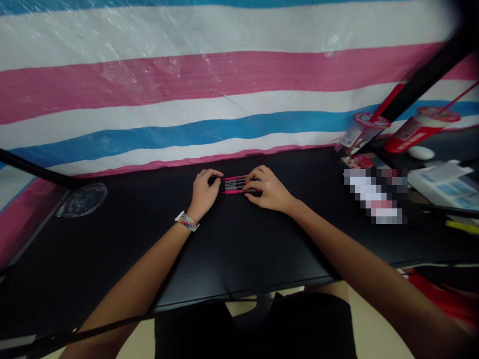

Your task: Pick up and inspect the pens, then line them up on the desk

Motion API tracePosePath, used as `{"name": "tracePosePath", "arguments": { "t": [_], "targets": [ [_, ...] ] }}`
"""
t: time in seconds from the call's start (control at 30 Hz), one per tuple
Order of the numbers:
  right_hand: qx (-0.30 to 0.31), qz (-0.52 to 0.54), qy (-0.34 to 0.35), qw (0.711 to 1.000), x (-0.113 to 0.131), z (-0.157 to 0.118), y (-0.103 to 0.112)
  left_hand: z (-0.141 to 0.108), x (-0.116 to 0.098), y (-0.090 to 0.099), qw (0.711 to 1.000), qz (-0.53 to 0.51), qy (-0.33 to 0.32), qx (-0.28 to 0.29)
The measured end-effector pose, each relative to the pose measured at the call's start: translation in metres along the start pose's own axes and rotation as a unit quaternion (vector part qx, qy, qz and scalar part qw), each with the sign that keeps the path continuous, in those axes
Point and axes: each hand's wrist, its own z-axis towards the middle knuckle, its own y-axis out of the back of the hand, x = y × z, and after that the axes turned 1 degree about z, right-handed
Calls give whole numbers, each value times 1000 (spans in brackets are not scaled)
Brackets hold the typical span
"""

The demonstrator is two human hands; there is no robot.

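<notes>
Dark shorts (254, 324) fill the bottom of the view, a bare forearm reaching forward on each side over a black table (239, 244). Near its far edge, roughly midway along the part in view, several pink-and-black pens (232, 184) lie side by side in a row between the hands. Right hand (267, 189) pinches the row's right end, thumb on the near side, fingers bent over the far side. Left hand (205, 192) curls at the other end, thumb and forefinger close to the pen tips; whether it grips them I cannot tell. A multicoloured wristband (187, 221) circles the left wrist.

Behind the pens hangs a striped sheet (194, 119). Well off to the left sits a clear round plastic piece (83, 199). Crowding the right are a lidded cup (359, 132) with a red straw, a red-and-white cup (415, 130), a white rounded object (421, 152), a pixelated patch and a white-and-blue pack (445, 184). Nothing stands between the hands except the pens.
</notes>
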Motion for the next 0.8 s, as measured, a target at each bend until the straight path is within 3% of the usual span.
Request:
{"name": "tracePosePath", "arguments": {
  "t": [0.27, 0.43, 0.6, 0.8],
  "targets": [
    [34, 22, -6, 999, 4, 2, 1, -3, -8, 3, 999, -4, -32, -6],
    [-39, 86, -12, 995, 9, 4, -2, -9, -23, 8, 995, -4, -99, 11],
    [-105, 158, -105, 976, 12, 5, -1, -13, -28, 6, 987, 4, -158, 39],
    [-121, 258, -184, 941, 8, 4, 1, -12, -28, 4, 989, -50, -137, 5]
  ]
}}
